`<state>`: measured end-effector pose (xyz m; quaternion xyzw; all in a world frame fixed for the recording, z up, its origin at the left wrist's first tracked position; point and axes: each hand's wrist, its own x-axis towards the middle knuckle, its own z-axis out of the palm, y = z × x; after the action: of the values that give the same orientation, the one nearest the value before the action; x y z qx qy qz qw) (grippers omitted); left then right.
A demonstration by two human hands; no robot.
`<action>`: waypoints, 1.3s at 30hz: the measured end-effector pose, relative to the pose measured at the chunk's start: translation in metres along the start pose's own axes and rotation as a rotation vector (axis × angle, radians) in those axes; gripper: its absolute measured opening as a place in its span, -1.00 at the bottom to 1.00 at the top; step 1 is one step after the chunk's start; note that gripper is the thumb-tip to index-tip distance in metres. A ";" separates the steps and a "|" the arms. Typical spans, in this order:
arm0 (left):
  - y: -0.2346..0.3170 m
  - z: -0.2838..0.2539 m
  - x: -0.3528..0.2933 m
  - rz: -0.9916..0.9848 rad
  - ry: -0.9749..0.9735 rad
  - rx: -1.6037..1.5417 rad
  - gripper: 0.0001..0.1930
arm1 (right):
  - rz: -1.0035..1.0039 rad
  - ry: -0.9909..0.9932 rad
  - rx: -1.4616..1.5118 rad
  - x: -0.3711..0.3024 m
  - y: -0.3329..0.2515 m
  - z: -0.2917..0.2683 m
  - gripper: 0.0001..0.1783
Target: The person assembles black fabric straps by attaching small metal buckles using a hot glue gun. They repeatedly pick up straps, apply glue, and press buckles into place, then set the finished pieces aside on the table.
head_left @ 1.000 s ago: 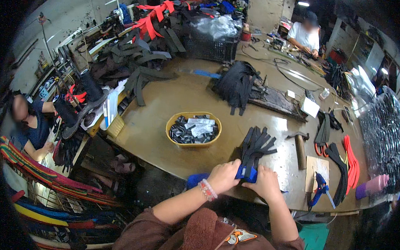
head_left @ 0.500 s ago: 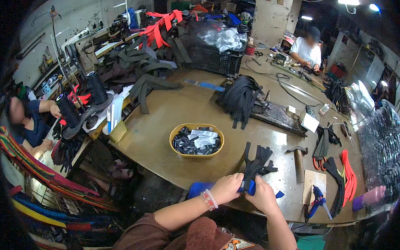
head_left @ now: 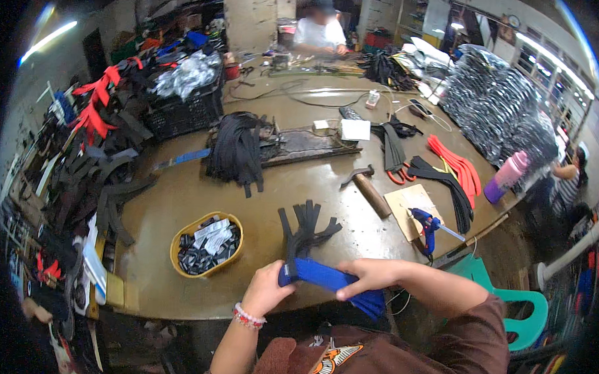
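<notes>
The left hand point(head_left: 266, 289) is grasping one end of the blue straps point(head_left: 326, 275), its thumb and fingers closing on them from the left. The right hand point(head_left: 370, 275) is lying across the same straps farther along, thumb on the near side; whether its fingers are wrapping round underneath I cannot tell. So the blue straps are running from the left hand's fingertips to beneath the right palm, their loose ends poking out below it and apparently hanging over the near edge of the table point(head_left: 299, 187).

Just beyond the left hand, black straps point(head_left: 302, 233) are fanning away over the table. If the left grip were loosening, these could be sliding out of line, since nothing else seems to be holding them. A weak right hold could be letting the blue ends sag and twist, their own weight pulling them.

To the left, well apart from the hand, a yellow basin point(head_left: 174, 252) is holding small black pieces point(head_left: 208, 245). Nearer the right forearm, a blue glue gun point(head_left: 427, 228) is resting partly on a pale board point(head_left: 400, 204); a wide swing of that arm could be knocking it or snagging its cord. Behind the board, a hammer point(head_left: 372, 195) is lying flat.
</notes>
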<state>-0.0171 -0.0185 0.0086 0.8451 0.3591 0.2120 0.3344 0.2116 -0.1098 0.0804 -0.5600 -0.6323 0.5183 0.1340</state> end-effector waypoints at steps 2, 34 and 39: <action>0.006 -0.002 0.002 0.042 -0.070 -0.136 -0.58 | 0.173 -0.098 0.330 -0.013 -0.010 -0.010 -0.31; -0.041 0.028 0.015 -0.476 0.181 -0.596 -0.91 | 0.562 1.004 -0.333 0.096 0.250 -0.345 -0.30; -0.041 0.028 0.016 -0.409 0.218 -0.607 -0.91 | 0.580 1.084 -0.593 -0.044 0.218 -0.393 -0.40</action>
<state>-0.0092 0.0034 -0.0385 0.5910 0.4745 0.3263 0.5649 0.6451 0.0153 0.0907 -0.9004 -0.4155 -0.0158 0.1281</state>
